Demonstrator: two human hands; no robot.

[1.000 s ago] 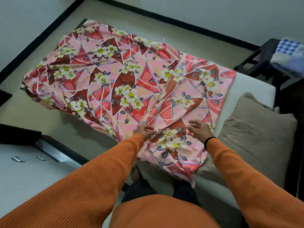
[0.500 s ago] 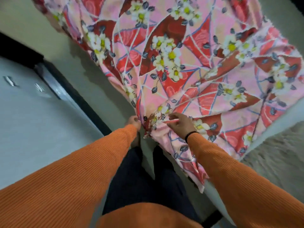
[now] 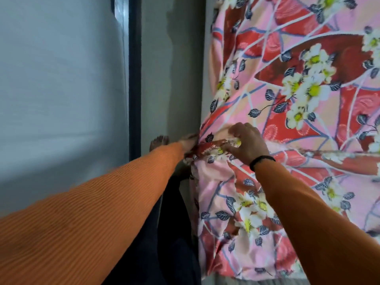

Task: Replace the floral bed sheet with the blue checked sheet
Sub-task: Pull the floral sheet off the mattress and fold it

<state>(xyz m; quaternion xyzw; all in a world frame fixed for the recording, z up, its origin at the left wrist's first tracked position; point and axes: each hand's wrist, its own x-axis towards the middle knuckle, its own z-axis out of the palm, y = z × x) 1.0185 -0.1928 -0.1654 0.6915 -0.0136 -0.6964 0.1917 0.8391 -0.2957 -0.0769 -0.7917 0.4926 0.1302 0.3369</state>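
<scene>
The floral bed sheet (image 3: pixel 287 83), pink and red with white flowers, fills the right half of the view and hangs over the bed's edge. My right hand (image 3: pixel 245 144) pinches a bunched fold of the sheet at that edge. My left hand (image 3: pixel 188 141) grips the same fold just to the left, mostly hidden behind my orange sleeve and the cloth. The blue checked sheet is out of view.
A grey strip of floor (image 3: pixel 166 79) runs beside the bed. A dark frame edge (image 3: pixel 134 79) and a pale grey surface (image 3: pixel 61 89) lie to the left. My bare foot (image 3: pixel 158 141) and dark trousers stand close to the bed.
My head has dipped toward the bed's edge. Both hands moved from the sheet's top down to its side edge and closed on a fold there. The pillow and chair dropped out of view.
</scene>
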